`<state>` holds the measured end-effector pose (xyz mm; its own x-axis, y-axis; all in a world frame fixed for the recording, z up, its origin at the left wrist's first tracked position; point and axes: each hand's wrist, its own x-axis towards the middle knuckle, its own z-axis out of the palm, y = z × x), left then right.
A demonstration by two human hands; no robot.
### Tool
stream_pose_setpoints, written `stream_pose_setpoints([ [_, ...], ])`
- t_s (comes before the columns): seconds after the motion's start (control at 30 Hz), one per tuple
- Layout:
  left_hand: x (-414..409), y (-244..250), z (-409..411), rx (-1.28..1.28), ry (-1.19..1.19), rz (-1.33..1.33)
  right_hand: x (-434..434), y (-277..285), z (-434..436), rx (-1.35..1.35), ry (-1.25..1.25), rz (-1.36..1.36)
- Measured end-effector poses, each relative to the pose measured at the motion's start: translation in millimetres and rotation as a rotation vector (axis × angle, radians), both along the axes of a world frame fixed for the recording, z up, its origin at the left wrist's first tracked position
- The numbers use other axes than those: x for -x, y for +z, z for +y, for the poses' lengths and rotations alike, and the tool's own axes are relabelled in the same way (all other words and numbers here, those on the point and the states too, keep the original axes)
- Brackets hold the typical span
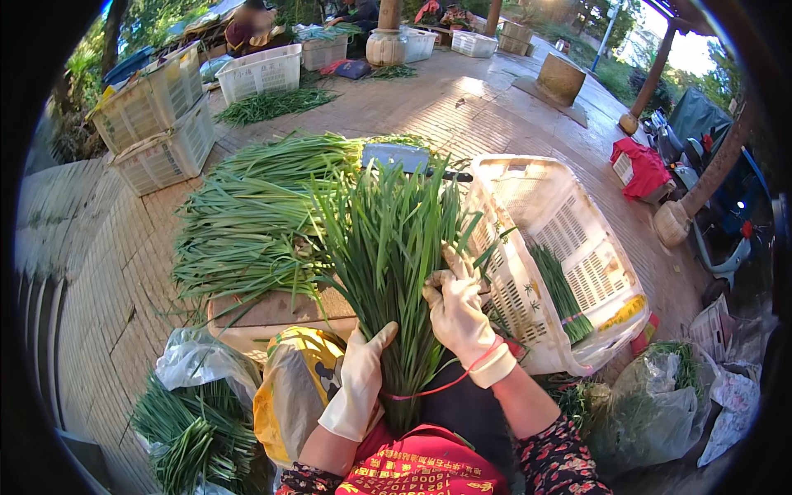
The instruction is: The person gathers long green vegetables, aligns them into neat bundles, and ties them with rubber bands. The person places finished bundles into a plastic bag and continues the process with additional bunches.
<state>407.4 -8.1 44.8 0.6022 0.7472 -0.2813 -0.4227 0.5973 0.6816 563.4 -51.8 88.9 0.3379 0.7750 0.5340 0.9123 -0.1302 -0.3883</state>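
A large bundle of long flat green leaves, apparently Chinese chives, stands upright before me. My left hand, in a pale rubber glove, grips its lower left side with the thumb across the stalks. My gloved right hand is at the bundle's right edge, fingers bent around leaf tips. A thin red band runs from my right wrist to the bundle's lower part. Behind, loose chives are heaped on a low board-topped stand, with a cleaver beyond the bundle.
At right a white plastic crate holds a tied chive bunch. Bagged chives lie at lower left, a plastic bag of greens at lower right. Stacked crates stand at upper left; people sit farther back.
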Motion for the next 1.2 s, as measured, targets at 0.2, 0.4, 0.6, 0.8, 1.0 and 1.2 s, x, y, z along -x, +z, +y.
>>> stream_pose_setpoints([
  [0.2,3,0,1,0.026,-0.017,-0.033,-73,90,24,0.103,-0.110,0.147],
  [0.4,-1,5,-3,0.065,0.031,-0.008,-179,145,36,0.097,-0.488,-0.378],
  [0.6,5,-1,0,0.074,0.010,0.015,-121,135,-2,0.264,-0.084,0.294],
  [0.8,2,1,-1,0.109,0.031,-0.011,-96,110,-4,0.237,0.103,0.117],
  [1.0,1,3,-2,0.067,0.040,0.020,-112,94,9,0.457,0.147,-0.410],
  [1.2,3,2,-1,0.057,0.035,0.013,-117,82,14,0.473,0.125,-0.661],
])
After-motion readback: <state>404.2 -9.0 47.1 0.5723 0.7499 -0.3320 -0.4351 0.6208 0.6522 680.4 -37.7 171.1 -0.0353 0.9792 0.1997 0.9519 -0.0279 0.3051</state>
